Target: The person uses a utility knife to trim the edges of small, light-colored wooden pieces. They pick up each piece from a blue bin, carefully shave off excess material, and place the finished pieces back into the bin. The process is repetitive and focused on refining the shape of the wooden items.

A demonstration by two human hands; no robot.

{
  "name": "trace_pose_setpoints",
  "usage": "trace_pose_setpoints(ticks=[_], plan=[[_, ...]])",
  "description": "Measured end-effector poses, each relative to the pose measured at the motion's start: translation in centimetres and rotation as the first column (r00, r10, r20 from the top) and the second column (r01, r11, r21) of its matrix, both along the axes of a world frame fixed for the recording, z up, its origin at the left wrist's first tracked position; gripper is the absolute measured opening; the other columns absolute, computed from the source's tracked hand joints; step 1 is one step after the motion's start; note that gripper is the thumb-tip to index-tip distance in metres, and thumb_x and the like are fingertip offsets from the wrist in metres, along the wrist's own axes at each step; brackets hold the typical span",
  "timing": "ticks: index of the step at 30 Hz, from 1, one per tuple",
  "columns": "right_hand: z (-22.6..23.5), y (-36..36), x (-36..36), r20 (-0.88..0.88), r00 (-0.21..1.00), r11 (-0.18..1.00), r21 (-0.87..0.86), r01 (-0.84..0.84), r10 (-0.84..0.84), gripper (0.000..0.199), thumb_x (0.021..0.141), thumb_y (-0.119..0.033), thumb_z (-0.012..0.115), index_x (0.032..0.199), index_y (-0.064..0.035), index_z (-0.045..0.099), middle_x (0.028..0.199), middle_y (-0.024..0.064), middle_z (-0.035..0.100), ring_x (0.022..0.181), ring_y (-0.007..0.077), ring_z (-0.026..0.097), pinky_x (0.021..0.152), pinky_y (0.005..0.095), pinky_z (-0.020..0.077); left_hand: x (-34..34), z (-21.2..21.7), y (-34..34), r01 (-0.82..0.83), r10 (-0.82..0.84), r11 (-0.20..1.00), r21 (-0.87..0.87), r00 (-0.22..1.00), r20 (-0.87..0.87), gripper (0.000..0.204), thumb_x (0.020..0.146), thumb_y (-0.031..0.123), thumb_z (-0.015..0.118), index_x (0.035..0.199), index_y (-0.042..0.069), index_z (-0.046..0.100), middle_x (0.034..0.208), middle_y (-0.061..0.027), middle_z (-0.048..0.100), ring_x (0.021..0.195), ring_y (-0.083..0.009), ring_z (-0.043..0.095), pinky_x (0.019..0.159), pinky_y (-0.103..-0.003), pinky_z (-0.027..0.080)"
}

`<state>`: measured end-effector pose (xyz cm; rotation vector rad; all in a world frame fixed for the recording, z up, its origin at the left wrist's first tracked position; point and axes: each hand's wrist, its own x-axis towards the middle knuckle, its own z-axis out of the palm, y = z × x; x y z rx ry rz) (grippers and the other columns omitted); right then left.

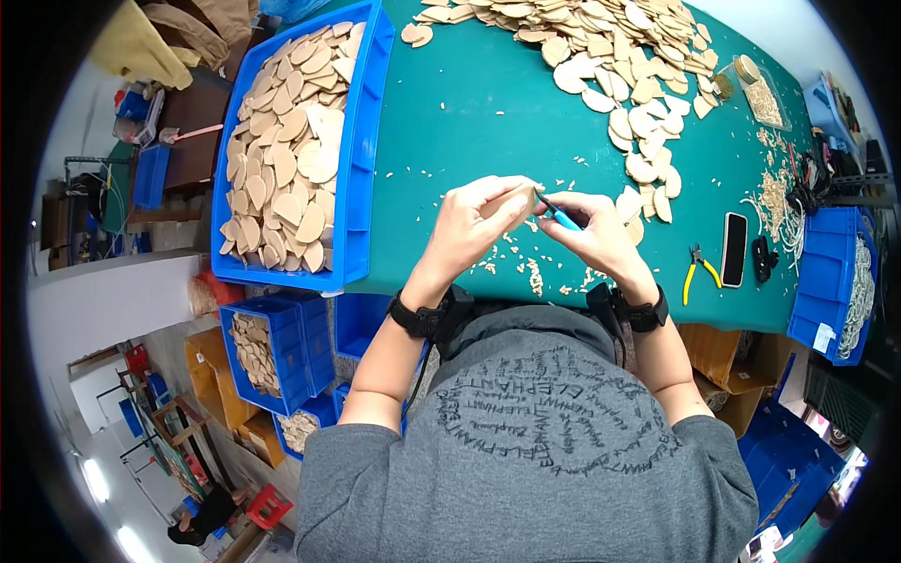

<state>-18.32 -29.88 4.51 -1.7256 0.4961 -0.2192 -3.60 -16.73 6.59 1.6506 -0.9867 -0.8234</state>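
Observation:
Above the near edge of the green table, my left hand [477, 223] is closed on a beige flat piece [511, 199], mostly covered by the fingers. My right hand [597, 230] grips a small blue-handled tool [565, 219] with a narrow dark tip. That tip meets the piece between my hands. Whether the tool is a cutter or a knife is too small to tell. Small beige scraps [535, 277] lie scattered under and in front of my hands. A spread heap of similar rounded beige pieces [601, 42] covers the far right of the table.
To the left stands a blue crate [361, 159] filled with beige pieces. On the right of the green table [450, 113] lie yellow-handled pliers [700, 272], a phone [735, 250] and a scrap pile [775, 199]. Blue bins [305, 347] stand below the table at left.

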Motion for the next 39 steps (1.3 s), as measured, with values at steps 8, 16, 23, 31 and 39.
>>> trace_pose_setpoints(ticks=[8, 16, 23, 31, 39], plan=[[-0.3, 3.2, 3.9, 0.011, 0.998, 0.997, 0.035, -0.065, 0.065, 0.023, 0.078, -0.013, 0.065, 0.097, 0.0008, 0.065, 0.082, 0.0073, 0.066, 0.074, 0.0083, 0.059, 0.069, 0.0239, 0.0482, 3.2, -0.3, 3.9, -0.048, 0.048, 0.999, -0.027, 0.999, 0.007, 0.027, 0.088, 0.019, 0.057, 0.106, 0.0, 0.064, 0.099, -0.0081, 0.066, 0.09, -0.0139, 0.061, 0.08, -0.027, 0.049], [-0.8, 5.5, 6.5, 0.0, 0.998, 0.998, 0.008, -0.07, 0.07, 0.019, 0.076, -0.011, 0.064, 0.091, -0.0003, 0.066, 0.075, 0.0061, 0.064, 0.068, 0.0075, 0.056, 0.063, 0.0228, 0.046, 5.5, -1.3, 6.7, -0.076, 0.075, 0.995, -0.064, 0.997, -0.02, 0.028, 0.088, 0.02, 0.057, 0.107, 0.0, 0.063, 0.1, -0.0078, 0.066, 0.091, -0.0132, 0.06, 0.08, -0.027, 0.048], [-0.3, 7.0, 8.1, -0.029, 0.999, 0.999, 0.03, -0.028, 0.028, 0.017, 0.077, -0.012, 0.064, 0.089, 0.0007, 0.065, 0.073, 0.004, 0.063, 0.065, 0.006, 0.055, 0.06, 0.0221, 0.0442, 6.6, -2.0, 8.0, -0.124, 0.109, 0.989, -0.08, 0.979, -0.171, 0.028, 0.089, 0.018, 0.058, 0.108, -0.003, 0.062, 0.102, -0.0074, 0.065, 0.092, -0.0129, 0.06, 0.083, -0.026, 0.047], [-2.0, 7.0, 8.1, -0.052, 0.998, 0.999, -0.029, 0.018, -0.019, 0.02, 0.079, -0.015, 0.067, 0.094, -0.0019, 0.063, 0.071, -0.0003, 0.059, 0.064, 0.004, 0.051, 0.057, 0.0201, 0.0399, 13.7, -2.4, 11.7, -0.52, 0.511, 0.839, -0.161, 0.854, -0.095, 0.034, 0.092, 0.017, 0.054, 0.117, -0.006, 0.056, 0.104, -0.008, 0.063, 0.091, -0.0123, 0.059, 0.08, -0.025, 0.049], [-4.1, 6.2, 6.7, -0.23, 0.972, 0.994, -0.088, -0.063, 0.041, 0.021, 0.083, -0.017, 0.066, 0.098, -0.0029, 0.062, 0.071, -0.0054, 0.054, 0.061, 0.0016, 0.044, 0.052, 0.0181, 0.0336, 19.4, -1.6, 28.1, -0.862, 0.849, 0.376, -0.339, 0.174, 0.499, 0.063, 0.084, 0.034, 0.066, 0.13, -0.002, 0.043, 0.131, -0.02, 0.043, 0.118, -0.0275, 0.044, 0.097, -0.036, 0.037]])
